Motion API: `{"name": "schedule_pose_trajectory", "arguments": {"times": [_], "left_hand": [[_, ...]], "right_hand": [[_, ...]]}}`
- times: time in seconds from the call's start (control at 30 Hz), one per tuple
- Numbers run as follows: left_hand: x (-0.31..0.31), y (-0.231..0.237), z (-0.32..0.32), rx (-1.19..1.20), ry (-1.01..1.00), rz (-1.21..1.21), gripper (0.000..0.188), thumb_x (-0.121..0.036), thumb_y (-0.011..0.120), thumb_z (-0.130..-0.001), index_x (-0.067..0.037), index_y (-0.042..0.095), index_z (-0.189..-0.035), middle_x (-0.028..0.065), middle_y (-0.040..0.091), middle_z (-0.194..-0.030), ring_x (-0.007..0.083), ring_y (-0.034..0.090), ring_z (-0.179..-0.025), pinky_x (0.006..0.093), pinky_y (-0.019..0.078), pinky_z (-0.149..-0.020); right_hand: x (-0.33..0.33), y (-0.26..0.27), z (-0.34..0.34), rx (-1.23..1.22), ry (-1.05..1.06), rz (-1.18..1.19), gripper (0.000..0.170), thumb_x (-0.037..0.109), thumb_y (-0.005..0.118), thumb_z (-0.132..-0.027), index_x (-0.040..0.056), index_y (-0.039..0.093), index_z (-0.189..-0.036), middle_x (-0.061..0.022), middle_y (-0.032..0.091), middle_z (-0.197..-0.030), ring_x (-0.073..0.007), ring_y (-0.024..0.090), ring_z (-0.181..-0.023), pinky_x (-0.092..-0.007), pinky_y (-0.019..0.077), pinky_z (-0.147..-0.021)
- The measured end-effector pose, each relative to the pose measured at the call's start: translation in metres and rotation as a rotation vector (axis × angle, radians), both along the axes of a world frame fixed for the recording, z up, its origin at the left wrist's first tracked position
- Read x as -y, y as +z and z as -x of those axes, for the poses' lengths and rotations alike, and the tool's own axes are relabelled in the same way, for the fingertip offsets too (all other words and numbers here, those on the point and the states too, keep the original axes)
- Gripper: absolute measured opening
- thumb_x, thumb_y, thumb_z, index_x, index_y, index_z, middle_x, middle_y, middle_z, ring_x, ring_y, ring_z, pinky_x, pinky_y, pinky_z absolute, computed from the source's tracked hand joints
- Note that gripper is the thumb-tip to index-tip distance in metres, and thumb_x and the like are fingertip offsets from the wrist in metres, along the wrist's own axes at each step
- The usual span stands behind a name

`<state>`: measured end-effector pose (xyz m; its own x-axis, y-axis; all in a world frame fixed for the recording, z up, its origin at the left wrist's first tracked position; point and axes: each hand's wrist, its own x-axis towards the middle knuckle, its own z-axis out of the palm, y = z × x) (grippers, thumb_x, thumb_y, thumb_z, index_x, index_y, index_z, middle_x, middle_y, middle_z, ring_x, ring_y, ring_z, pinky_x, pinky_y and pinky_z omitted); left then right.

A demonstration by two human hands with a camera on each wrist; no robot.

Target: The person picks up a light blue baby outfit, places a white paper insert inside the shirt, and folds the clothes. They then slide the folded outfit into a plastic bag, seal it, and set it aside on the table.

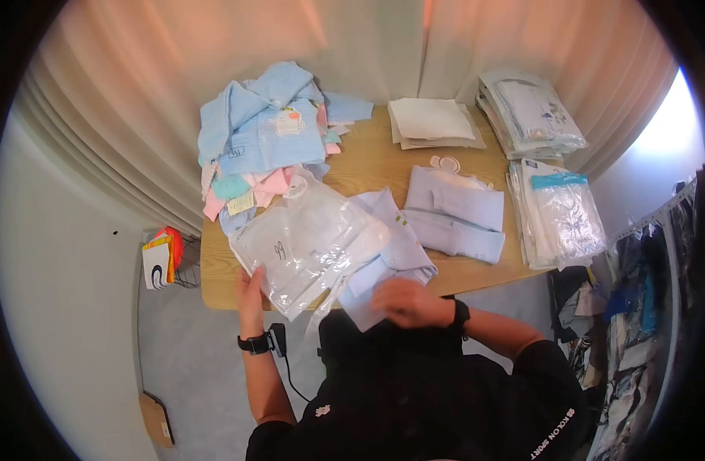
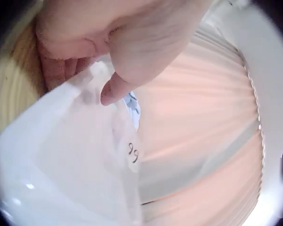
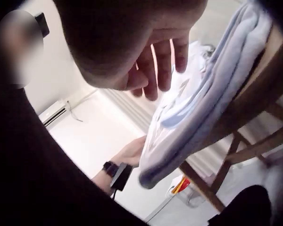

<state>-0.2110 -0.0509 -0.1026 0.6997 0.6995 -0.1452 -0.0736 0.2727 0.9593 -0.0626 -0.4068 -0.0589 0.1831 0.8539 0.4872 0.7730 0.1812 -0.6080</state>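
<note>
**Bag point(image 1: 314, 240) in the left hand point(image 1: 251, 293), garment point(image 1: 405, 253) by the right hand point(image 1: 412, 304)**

Pinched at its near edge between thumb and fingers, with the clothes pile point(image 1: 266, 138) beyond the left hand. Runs from there toward the right hand, partly over the garment. At that hand, loosely straight-fingered by the garment's near end; cannot tell whether touching.

White glare on clear bag point(image 1: 310, 240)
</note>
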Motion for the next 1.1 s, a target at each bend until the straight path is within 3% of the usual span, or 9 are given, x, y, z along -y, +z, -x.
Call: {"name": "schedule_pose_trajectory", "arguments": {"times": [0.07, 0.17, 0.2, 0.27, 0.37, 0.47, 0.57, 0.8, 1.1], "left_hand": [[0.002, 0.009, -0.002, -0.106, 0.136, -0.205, 0.057, -0.007, 0.062, -0.095, 0.005, 0.034, -0.144, 0.0165, 0.056, -0.132, 0.0232, 0.057, -0.116, 0.0335, 0.0458, -0.098], [0.002, -0.004, -0.009, -0.024, 0.225, -0.357, 0.068, -0.003, 0.062, -0.094, 0.004, 0.023, -0.149, 0.0185, 0.046, -0.142, 0.0261, 0.050, -0.124, 0.0355, 0.0432, -0.101], [0.006, -0.005, -0.011, -0.014, 0.264, -0.426, 0.067, -0.002, 0.062, -0.093, 0.003, 0.025, -0.149, 0.0190, 0.045, -0.142, 0.0269, 0.049, -0.126, 0.0362, 0.0421, -0.102], [0.022, -0.009, -0.019, 0.009, 0.344, -0.565, 0.066, 0.000, 0.062, -0.090, 0.002, 0.029, -0.147, 0.0199, 0.042, -0.144, 0.0286, 0.046, -0.129, 0.0376, 0.0399, -0.105], [0.046, 0.025, -0.025, -0.147, 0.341, -0.737, 0.060, 0.002, 0.062, -0.087, -0.001, 0.039, -0.143, 0.0202, 0.041, -0.144, 0.0298, 0.043, -0.133, 0.0387, 0.0371, -0.108], [0.040, 0.011, -0.024, -0.119, 0.357, -0.775, 0.047, 0.000, 0.062, -0.086, -0.001, 0.051, -0.132, 0.0204, 0.043, -0.143, 0.0324, 0.044, -0.132, 0.0398, 0.0371, -0.108], [0.047, 0.024, -0.024, -0.259, 0.305, -0.927, 0.035, -0.004, 0.061, -0.086, 0.001, 0.058, -0.121, 0.0199, 0.047, -0.139, 0.0355, 0.046, -0.129, 0.0416, 0.0378, -0.106], [0.047, 0.024, -0.029, -0.331, 0.265, -1.063, 0.029, -0.007, 0.061, -0.086, 0.001, 0.062, -0.114, 0.0214, 0.053, -0.132, 0.0388, 0.050, -0.124, 0.0441, 0.0387, -0.105], [0.055, 0.023, -0.034, -0.390, 0.205, -1.160, 0.031, -0.007, 0.059, -0.086, 0.001, 0.061, -0.116, 0.0220, 0.055, -0.132, 0.0390, 0.052, -0.123, 0.0451, 0.0400, -0.104]], "right_hand": [[0.007, 0.000, -0.015, 0.022, -0.298, -0.014, 0.036, 0.001, 0.067, -0.075, 0.0034, 0.062, -0.110, -0.0137, 0.062, -0.115, -0.0350, 0.058, -0.110, -0.0447, 0.0471, -0.096], [0.007, 0.013, -0.030, 0.015, -0.631, 0.040, 0.041, 0.001, 0.066, -0.076, 0.0028, 0.059, -0.116, -0.0163, 0.057, -0.123, -0.0370, 0.052, -0.119, -0.0439, 0.0437, -0.100], [0.008, 0.012, -0.033, -0.010, -0.676, 0.112, 0.046, 0.003, 0.066, -0.078, 0.0026, 0.055, -0.122, -0.0180, 0.051, -0.131, -0.0381, 0.046, -0.125, -0.0439, 0.0401, -0.104], [0.009, 0.003, -0.033, -0.077, -0.694, 0.125, 0.046, 0.004, 0.066, -0.079, 0.0022, 0.053, -0.123, -0.0188, 0.050, -0.132, -0.0387, 0.045, -0.125, -0.0437, 0.0393, -0.105], [0.006, 0.001, -0.030, -0.191, -0.702, 0.075, 0.046, 0.005, 0.065, -0.080, 0.0018, 0.052, -0.125, -0.0196, 0.049, -0.133, -0.0390, 0.045, -0.125, -0.0430, 0.0383, -0.107], [0.003, -0.003, -0.028, -0.251, -0.710, 0.025, 0.045, 0.005, 0.064, -0.081, 0.0018, 0.052, -0.124, -0.0191, 0.049, -0.133, -0.0379, 0.047, -0.124, -0.0415, 0.0393, -0.106], [0.003, -0.009, -0.031, -0.271, -0.755, -0.005, 0.040, 0.004, 0.064, -0.081, 0.0026, 0.055, -0.119, -0.0176, 0.052, -0.130, -0.0360, 0.052, -0.121, -0.0401, 0.0423, -0.102], [-0.001, -0.020, -0.039, -0.216, -0.850, -0.030, 0.024, 0.004, 0.064, -0.080, 0.0063, 0.063, -0.104, -0.0122, 0.059, -0.119, -0.0330, 0.058, -0.111, -0.0394, 0.0492, -0.092], [-0.001, -0.020, -0.030, -0.196, -0.844, -0.044, 0.021, 0.002, 0.064, -0.081, 0.0043, 0.063, -0.101, -0.0134, 0.059, -0.121, -0.0334, 0.059, -0.111, -0.0382, 0.0488, -0.093]]}}
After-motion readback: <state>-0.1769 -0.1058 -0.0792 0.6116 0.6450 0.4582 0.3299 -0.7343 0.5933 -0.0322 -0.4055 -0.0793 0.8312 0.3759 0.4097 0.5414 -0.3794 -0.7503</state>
